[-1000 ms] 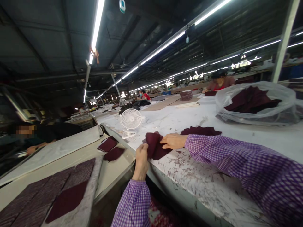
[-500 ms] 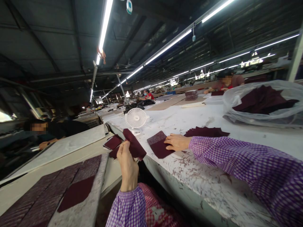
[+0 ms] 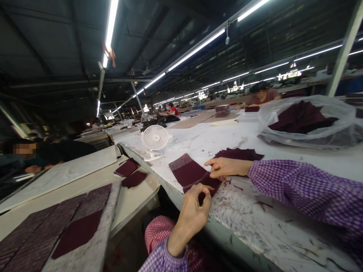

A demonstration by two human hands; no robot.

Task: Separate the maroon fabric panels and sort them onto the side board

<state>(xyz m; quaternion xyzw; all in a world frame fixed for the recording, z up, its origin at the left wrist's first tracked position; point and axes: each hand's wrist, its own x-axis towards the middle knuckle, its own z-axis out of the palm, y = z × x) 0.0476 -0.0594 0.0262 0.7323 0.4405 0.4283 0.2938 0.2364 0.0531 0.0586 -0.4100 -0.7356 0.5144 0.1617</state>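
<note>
The left hand is pinching a maroon fabric piece by its near edge, thumb and forefinger together. The right hand is resting loosely curled at the other edge; can't tell if it's gripping. The piece is lying partly over a flat panel at the white table's edge. It's looking light, floppy, hardly fragile, so corners are probably making the best grips.

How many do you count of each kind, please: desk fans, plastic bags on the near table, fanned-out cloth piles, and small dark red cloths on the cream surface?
Desk fan: 1
Plastic bag: 1
Fanned-out cloth pile: 1
Small dark red cloths: 2
Total: 5
Overlapping cloth pieces at the near edge are left out: layers unclear.
</note>
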